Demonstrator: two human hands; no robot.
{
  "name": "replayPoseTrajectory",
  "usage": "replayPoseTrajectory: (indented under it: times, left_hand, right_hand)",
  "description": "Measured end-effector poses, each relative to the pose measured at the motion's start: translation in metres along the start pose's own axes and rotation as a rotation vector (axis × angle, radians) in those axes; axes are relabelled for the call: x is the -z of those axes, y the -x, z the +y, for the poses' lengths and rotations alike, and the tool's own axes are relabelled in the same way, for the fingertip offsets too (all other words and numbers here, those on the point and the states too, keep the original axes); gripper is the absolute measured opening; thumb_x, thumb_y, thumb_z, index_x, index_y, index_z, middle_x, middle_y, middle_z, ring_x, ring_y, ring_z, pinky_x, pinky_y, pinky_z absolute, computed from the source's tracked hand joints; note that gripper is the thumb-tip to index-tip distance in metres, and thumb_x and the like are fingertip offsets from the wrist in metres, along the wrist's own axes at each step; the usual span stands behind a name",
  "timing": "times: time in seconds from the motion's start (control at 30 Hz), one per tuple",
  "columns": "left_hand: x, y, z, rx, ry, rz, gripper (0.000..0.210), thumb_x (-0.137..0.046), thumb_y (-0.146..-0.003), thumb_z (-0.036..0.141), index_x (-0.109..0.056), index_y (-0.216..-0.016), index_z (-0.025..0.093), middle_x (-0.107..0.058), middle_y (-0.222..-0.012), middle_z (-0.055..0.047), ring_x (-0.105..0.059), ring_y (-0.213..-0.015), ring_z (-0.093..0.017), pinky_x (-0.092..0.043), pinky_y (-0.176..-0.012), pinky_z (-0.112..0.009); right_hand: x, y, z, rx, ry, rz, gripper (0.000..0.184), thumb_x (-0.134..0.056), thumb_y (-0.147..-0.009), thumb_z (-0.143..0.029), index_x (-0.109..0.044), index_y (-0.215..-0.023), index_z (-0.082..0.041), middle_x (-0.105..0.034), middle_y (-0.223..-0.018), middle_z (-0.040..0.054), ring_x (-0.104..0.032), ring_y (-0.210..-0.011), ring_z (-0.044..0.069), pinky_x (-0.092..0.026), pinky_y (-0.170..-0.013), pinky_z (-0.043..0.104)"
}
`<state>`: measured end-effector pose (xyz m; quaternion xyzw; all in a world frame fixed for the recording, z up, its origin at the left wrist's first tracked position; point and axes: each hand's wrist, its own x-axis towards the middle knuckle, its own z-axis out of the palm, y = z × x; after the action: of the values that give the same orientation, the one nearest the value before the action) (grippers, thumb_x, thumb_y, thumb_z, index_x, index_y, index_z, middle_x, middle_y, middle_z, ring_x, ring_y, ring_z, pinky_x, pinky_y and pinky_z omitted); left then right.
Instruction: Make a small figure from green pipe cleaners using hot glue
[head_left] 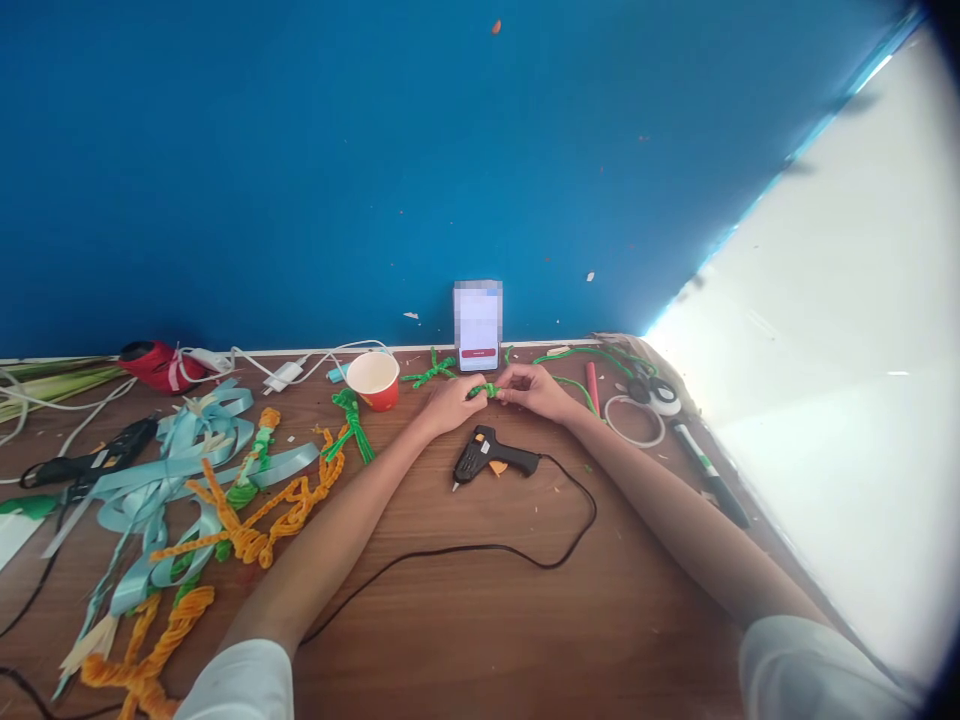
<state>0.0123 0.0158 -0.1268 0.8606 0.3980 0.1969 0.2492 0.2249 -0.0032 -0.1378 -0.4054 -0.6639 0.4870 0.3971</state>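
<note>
Between my two hands is a small bundle of green pipe cleaner (486, 391), pinched from both sides. My left hand (454, 402) closes on its left end, and my right hand (534, 390) grips the right end with thumb and fingertips. Just below them a black hot glue gun (495, 455) lies on its side, nozzle toward the lower left, its cord trailing across the table. Behind my hands a phone (478, 325) stands upright against the wall. Twisted green pipe cleaners (431, 370) lie left of the phone.
A paper cup (373, 380) stands left of my hands. Orange pipe-cleaner shapes (255, 535) and light blue ribbon (161, 510) crowd the left side, near a second glue gun (97, 455). To the right lie a tape ring (634, 420), scissors (660, 394) and a marker (709, 470).
</note>
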Motion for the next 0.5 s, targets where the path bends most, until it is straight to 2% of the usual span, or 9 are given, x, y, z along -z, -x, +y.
replayPoseTrajectory:
  times: [0.23,0.5]
  left_hand:
    - [0.000,0.001,0.004,0.018,-0.090,-0.021,0.021,-0.040,-0.091,0.034,-0.057,-0.088,0.022,-0.063,-0.076,0.000,-0.052,-0.066,-0.016,-0.027,-0.058,-0.026]
    - [-0.003,0.005,0.013,0.008,-0.288,0.023,0.023,-0.033,-0.096,0.028,-0.055,-0.094,0.021,-0.069,-0.093,-0.006,-0.063,-0.081,-0.022,-0.031,-0.063,-0.030]
  right_hand:
    - [0.000,0.001,-0.003,0.006,-0.017,0.004,0.030,-0.077,-0.073,-0.043,-0.065,-0.085,-0.018,-0.068,-0.069,0.0012,-0.062,-0.064,0.015,-0.048,-0.059,0.026]
    - [-0.001,0.000,-0.008,0.024,-0.092,0.066,0.030,-0.076,-0.074,-0.042,-0.066,-0.090,-0.019,-0.066,-0.078,0.0012,-0.061,-0.069,0.014,-0.053,-0.068,0.031]
